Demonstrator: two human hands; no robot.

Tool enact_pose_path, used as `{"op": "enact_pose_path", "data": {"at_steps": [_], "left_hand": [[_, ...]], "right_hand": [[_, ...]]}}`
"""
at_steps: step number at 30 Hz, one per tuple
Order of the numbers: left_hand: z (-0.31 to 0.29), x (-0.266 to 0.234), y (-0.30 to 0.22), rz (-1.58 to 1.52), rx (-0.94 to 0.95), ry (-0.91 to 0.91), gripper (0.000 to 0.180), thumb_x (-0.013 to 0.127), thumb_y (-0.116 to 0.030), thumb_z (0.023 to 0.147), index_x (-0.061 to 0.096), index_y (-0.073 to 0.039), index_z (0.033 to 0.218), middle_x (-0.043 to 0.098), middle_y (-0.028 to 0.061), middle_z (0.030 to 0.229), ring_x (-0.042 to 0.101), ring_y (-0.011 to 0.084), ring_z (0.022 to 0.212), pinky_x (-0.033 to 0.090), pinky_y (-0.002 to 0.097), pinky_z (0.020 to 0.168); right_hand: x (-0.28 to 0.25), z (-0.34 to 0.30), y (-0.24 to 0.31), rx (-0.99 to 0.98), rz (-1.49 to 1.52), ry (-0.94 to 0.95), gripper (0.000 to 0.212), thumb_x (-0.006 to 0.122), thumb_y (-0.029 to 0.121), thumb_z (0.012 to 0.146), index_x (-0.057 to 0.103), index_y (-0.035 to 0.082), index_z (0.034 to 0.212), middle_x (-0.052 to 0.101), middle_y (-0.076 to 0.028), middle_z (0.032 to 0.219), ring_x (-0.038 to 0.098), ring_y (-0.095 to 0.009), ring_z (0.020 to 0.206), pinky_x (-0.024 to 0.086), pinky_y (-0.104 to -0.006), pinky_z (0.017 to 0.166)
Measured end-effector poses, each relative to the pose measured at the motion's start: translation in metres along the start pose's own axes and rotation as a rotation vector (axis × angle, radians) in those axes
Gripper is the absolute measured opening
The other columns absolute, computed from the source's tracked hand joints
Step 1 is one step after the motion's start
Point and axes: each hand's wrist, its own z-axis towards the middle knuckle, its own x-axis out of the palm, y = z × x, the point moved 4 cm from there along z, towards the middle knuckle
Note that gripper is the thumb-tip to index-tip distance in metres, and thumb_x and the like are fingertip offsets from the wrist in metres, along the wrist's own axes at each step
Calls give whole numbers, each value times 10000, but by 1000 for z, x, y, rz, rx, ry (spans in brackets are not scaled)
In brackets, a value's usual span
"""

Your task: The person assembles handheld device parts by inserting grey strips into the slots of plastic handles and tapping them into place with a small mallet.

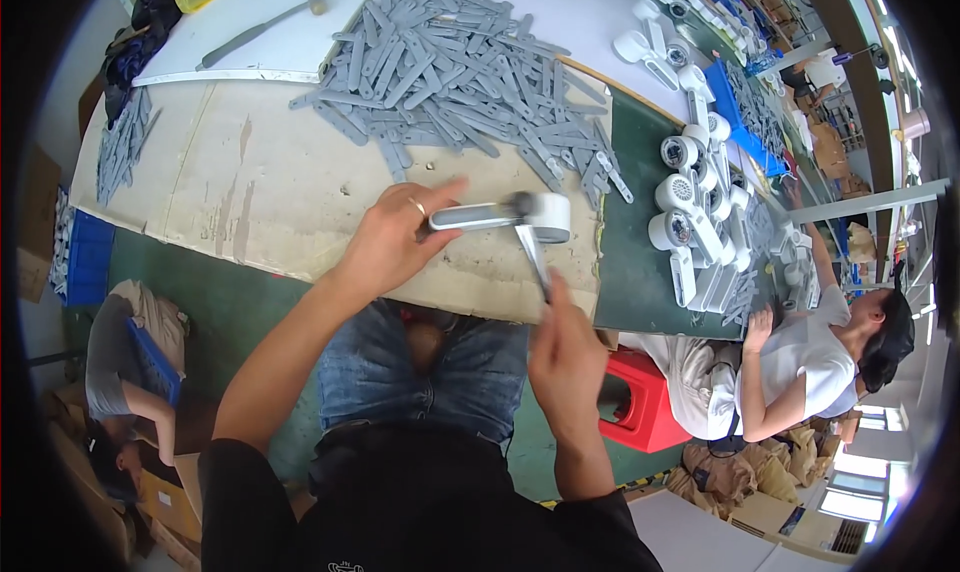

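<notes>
My left hand [395,237] grips the handle of a white and grey device with a round head [510,215], holding it just above the cardboard sheet [280,192] on the bench. A ring is on one finger. My right hand [565,347] is closed on a slim grey tool [533,254] whose tip meets the round head of the device. A big heap of flat grey plastic strips [460,72] lies beyond the hands on the cardboard.
Several finished white round-headed devices [695,207] are stacked on the green bench to the right. A hammer [262,27] lies on a white board at far left. A person sits at right beside a red stool [640,397]; another person crouches at lower left near blue crates [88,257].
</notes>
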Motion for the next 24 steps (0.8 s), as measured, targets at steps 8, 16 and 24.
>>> {"op": "enact_pose_path", "data": {"at_steps": [8, 16, 24], "left_hand": [[-12, 6, 13, -2, -203, 0, 891, 827, -121, 833, 334, -118, 1575, 773, 59, 1121, 632, 282, 1126, 375, 416, 1109], [-12, 10, 17, 4, -144, -46, 870, 816, -159, 844, 330, -30, 1555, 781, 41, 1029, 676, 262, 938, 352, 420, 1064], [-12, 10, 16, -40, -193, -31, 918, 848, -171, 807, 332, -18, 1551, 781, 56, 1022, 663, 260, 908, 349, 413, 1041]], "right_hand": [[3, 9, 11, -45, -77, 68, 424, 616, 112, 991, 619, 118, 1415, 595, -114, 741, 598, -292, 560, 464, -410, 510], [10, 11, 18, -38, -103, 113, 418, 615, 93, 987, 626, 112, 1405, 593, -118, 744, 585, -297, 556, 467, -416, 517], [18, 9, 22, -40, -19, 165, 411, 618, 107, 985, 628, 120, 1396, 611, -121, 768, 611, -314, 578, 489, -424, 531]]}}
